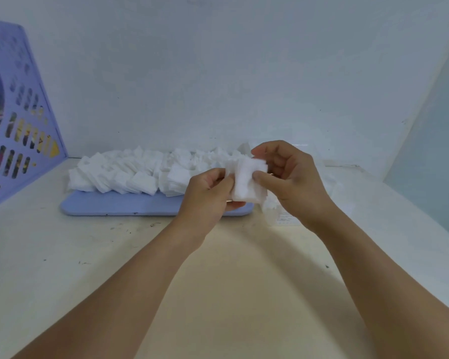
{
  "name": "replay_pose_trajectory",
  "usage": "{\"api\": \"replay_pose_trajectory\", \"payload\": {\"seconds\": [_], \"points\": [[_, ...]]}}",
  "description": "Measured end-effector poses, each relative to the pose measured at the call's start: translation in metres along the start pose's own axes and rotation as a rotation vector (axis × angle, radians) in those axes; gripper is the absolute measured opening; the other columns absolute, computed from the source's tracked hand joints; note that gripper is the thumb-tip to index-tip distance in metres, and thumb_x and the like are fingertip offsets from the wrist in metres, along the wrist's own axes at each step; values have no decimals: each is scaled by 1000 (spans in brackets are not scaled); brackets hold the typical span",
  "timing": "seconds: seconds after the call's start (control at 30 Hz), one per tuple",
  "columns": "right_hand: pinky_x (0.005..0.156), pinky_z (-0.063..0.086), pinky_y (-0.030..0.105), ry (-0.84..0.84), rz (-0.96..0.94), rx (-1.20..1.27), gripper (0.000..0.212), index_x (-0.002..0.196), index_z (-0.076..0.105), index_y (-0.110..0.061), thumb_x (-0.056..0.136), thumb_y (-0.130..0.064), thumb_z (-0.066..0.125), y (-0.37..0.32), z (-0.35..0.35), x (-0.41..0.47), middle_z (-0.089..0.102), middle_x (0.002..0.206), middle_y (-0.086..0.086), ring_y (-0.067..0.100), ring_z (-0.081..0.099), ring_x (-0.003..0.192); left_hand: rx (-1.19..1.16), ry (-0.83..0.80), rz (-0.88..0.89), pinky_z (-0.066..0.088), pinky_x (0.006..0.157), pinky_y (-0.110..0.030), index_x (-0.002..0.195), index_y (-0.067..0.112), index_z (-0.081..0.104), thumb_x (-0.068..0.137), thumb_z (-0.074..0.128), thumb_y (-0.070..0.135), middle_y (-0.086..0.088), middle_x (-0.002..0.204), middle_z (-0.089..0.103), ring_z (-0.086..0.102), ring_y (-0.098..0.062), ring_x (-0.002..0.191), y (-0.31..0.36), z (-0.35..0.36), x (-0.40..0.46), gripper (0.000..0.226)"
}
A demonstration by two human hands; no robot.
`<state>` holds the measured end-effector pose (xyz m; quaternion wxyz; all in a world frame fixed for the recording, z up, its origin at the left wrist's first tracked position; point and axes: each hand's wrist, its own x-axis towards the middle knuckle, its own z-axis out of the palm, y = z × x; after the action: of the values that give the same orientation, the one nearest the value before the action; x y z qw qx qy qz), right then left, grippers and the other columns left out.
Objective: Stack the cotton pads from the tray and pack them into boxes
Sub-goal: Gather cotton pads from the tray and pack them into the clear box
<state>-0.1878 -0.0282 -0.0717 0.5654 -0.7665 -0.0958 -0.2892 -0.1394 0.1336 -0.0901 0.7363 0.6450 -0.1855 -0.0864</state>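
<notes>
A blue tray point(119, 204) lies at the back of the table, heaped with several loose white square cotton pads point(130, 172). Above the tray's right end I hold a thick stack of white cotton pads point(246, 181) between both hands. My left hand point(208, 195) grips the stack's left and lower side with curled fingers. My right hand point(293, 177) pinches its right side, thumb on the front face and fingers curled over the top. More white material, partly hidden behind my right hand, sits just right of the tray point(272, 203).
A purple perforated file rack point(24, 130) stands at the far left on the table. A white wall closes off the back, and a pale panel point(425, 164) rises at the right. The cream tabletop point(218, 268) stretches toward me under my forearms.
</notes>
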Motion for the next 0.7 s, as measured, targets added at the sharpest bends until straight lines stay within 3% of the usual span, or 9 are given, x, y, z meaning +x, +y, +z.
{"api": "replay_pose_trajectory", "payload": {"seconds": [0.13,0.2,0.27,0.37,0.43,0.47,0.53,0.6,0.7], "points": [[74,60,36,62,2,-33,36,116,63,-11,86,7,70,3,8,-2,71,108,9,20,71,88,-170,8,-117,62,70,-36,98,17,73,101,56,25,-6,97,77,75,-17,89,6,4,0,19],[82,61,43,80,-4,-79,35,119,63,-14,88,0,70,3,16,-5,70,110,4,19,71,95,-214,-20,-164,62,72,-37,111,12,70,98,62,29,-9,107,76,75,-18,93,6,8,-2,23],[92,56,33,110,-18,-86,37,127,60,-20,91,-13,65,-1,24,-10,66,123,-8,9,64,110,-335,-51,-223,62,76,-37,124,5,64,99,60,22,-17,121,71,73,-26,104,5,10,-2,31],[98,45,12,48,-36,-28,65,145,43,-29,86,-27,69,-9,25,-16,48,145,-17,-2,47,130,-642,-170,-383,59,84,-38,132,0,59,98,54,21,-18,123,68,68,-28,104,11,5,-6,41],[96,49,17,-81,-37,-52,91,147,39,-29,72,-24,90,-10,25,-19,48,143,-13,-2,52,127,-765,-290,-490,51,100,-38,130,2,64,93,56,24,-15,124,68,68,-27,110,16,3,-10,43],[94,53,22,-115,-41,-49,96,145,43,-26,64,-19,94,-10,26,-19,54,137,-9,3,58,122,-789,-327,-518,50,100,-38,124,4,67,91,57,25,-14,123,69,69,-27,108,16,3,-12,41],[86,59,31,-97,-38,4,82,133,56,-19,62,-10,95,-10,28,-18,66,119,-1,15,70,106,-774,-351,-534,50,97,-38,122,8,69,89,58,28,-12,122,71,70,-26,106,14,2,-15,41],[82,59,32,-69,-43,29,70,125,62,-16,64,-6,94,-9,27,-17,69,109,0,20,71,99,-760,-361,-543,49,99,-39,129,10,65,89,57,35,-11,128,68,67,-27,111,15,2,-17,48],[89,60,36,-117,-28,10,82,132,60,-22,60,-6,97,-6,23,-15,65,118,-2,17,67,108,-782,-356,-523,50,99,-38,132,10,63,89,62,40,-10,129,68,67,-25,114,16,4,-16,53]]}}
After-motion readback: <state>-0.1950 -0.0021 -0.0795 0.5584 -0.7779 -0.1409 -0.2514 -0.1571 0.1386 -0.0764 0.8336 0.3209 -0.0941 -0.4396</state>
